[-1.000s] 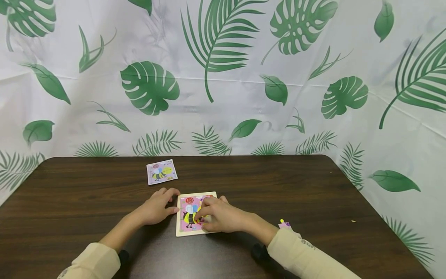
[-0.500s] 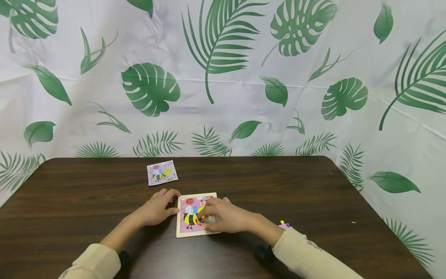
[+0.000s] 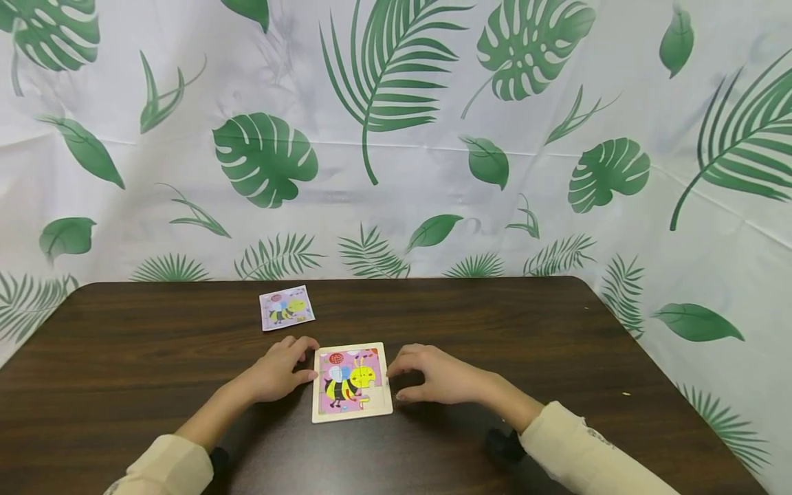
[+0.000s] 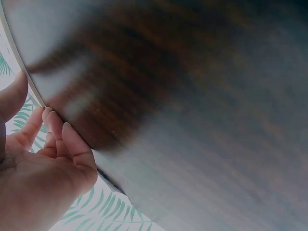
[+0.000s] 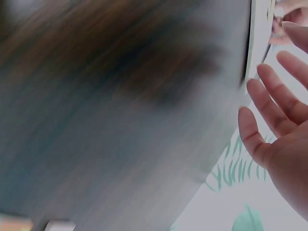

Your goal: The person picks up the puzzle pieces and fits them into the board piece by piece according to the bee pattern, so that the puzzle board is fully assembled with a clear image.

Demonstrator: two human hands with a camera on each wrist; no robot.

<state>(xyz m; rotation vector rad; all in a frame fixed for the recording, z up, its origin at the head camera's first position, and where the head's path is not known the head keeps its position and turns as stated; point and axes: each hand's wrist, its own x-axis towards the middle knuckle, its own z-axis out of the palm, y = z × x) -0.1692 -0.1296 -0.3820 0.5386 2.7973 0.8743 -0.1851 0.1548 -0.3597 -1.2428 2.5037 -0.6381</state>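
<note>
A square wooden jigsaw board (image 3: 353,414) lies flat on the table, with a yellow-and-black bee picture (image 3: 342,389) in its tray. Bare pale wood shows at the lower right of the picture. My left hand (image 3: 280,371) rests at the board's left side, index finger by the upper corner and thumb against the edge. In the left wrist view the thumb and fingertips of the left hand (image 4: 48,168) meet the board's rim. My right hand (image 3: 436,375) hovers just off the board's right edge, fingers loosely bent, holding nothing visible. The right wrist view shows its fingers (image 5: 276,98) spread apart.
A small card (image 3: 287,308) with the same bee picture lies farther back on the dark wood table (image 3: 470,323). A tiny yellow speck (image 3: 626,394) is at the right. Blurred pale objects (image 5: 60,225) show low in the right wrist view. A leaf-print curtain (image 3: 396,199) hangs behind.
My right hand has pulled back rightward off the board, uncovering the bee's head and the bare wood. Its sleeve now covers the loose pink piece at the right. The left hand has stayed.
</note>
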